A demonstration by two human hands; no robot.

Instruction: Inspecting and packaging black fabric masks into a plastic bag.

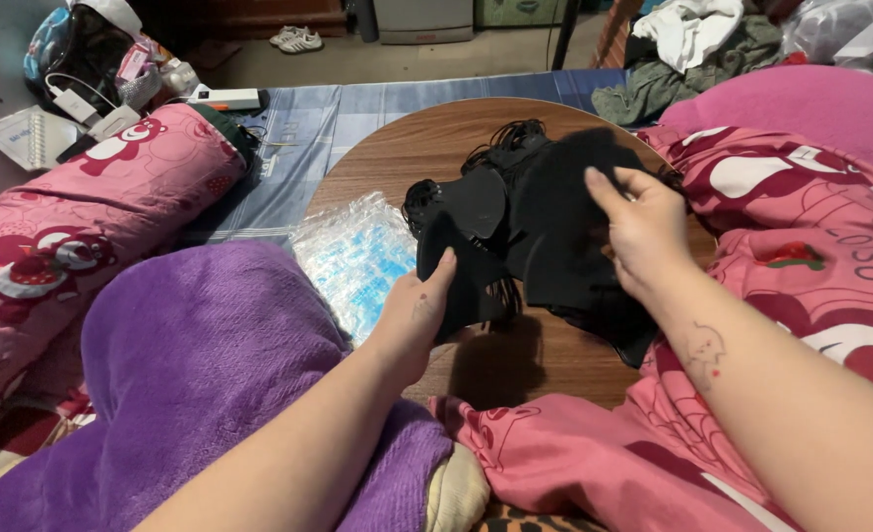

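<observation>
Purple fleece blanket aside, left hand pinching one black fabric mask should peel slowly while right hand grips the black stack.

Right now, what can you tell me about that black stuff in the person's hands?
The black pieces look like thin, matte fabric masks with thin black loops or strings, bunched in a loose heap over the round wooden table. The left hand pinches one piece's lower edge; the right hand holds another from the right side. Exact count is unclear.
</observation>
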